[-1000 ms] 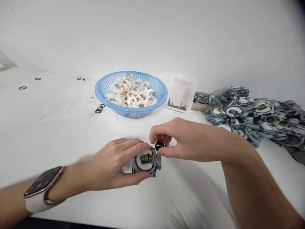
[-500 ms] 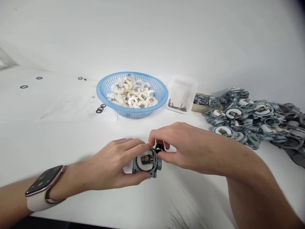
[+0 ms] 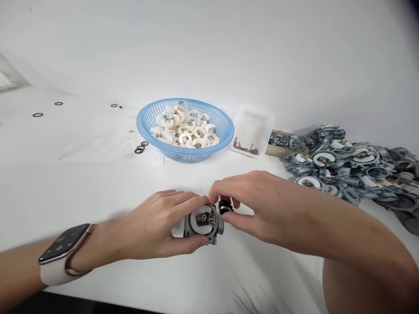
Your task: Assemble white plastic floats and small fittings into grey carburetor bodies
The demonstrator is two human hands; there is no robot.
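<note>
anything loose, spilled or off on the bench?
A few small black rubber rings lie loose on the white table: three beside the blue plastic basket, others far left. The grey metal carburetor pile at right sprawls unsorted. Nothing looks damaged.

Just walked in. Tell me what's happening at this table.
A person's left hand grips a small grey carburetor body on the white table, while the right hand pinches a black knob at its side. Behind sit a blue basket of white floats, a tray of pins and a pile of carburetor bodies.
</note>
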